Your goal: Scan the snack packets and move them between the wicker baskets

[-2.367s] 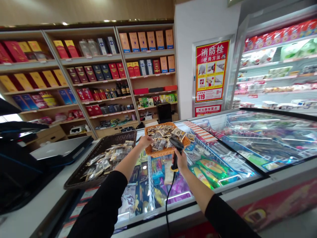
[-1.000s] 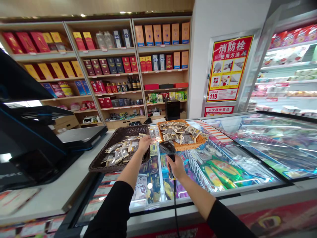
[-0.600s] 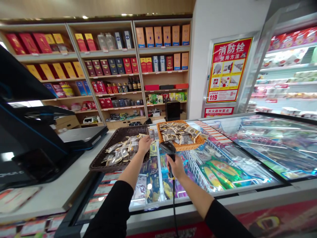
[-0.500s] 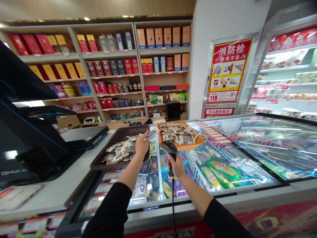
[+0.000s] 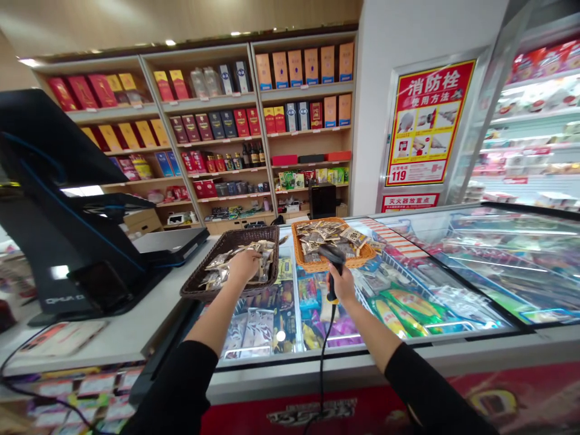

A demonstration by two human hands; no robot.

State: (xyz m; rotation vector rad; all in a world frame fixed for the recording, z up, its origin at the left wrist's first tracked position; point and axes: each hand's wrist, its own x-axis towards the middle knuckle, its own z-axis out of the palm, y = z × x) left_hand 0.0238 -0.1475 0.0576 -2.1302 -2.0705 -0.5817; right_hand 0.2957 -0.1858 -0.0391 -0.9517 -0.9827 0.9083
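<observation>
My left hand (image 5: 244, 266) is over the dark brown woven basket (image 5: 194, 289), its bent fingers in among the small wrapped snack packets (image 5: 217, 262). The fingers look closed, but whether a packet is pinched in them is not clear. My right hand (image 5: 343, 286) grips a black and yellow handheld barcode scanner (image 5: 336, 278) by its handle, head up, cable hanging down. The scanner's head overlaps the front of the orange woven basket (image 5: 302, 260), which is heaped with similar packets (image 5: 328, 232).
Both baskets are on a glass-topped freezer (image 5: 294, 326) holding packaged food. To the left, a checkout screen (image 5: 54, 139) and a flat black scale (image 5: 172, 241) occupy the counter (image 5: 136, 320). Shelves of boxes (image 5: 217, 103) line the back, with a red fire-hydrant poster (image 5: 430, 127) beside them.
My left hand has moved left and down, from the brown basket's right rim, where a packet showed at its fingertips, to the packets inside. The scanner has shifted slightly right. The view has shifted.
</observation>
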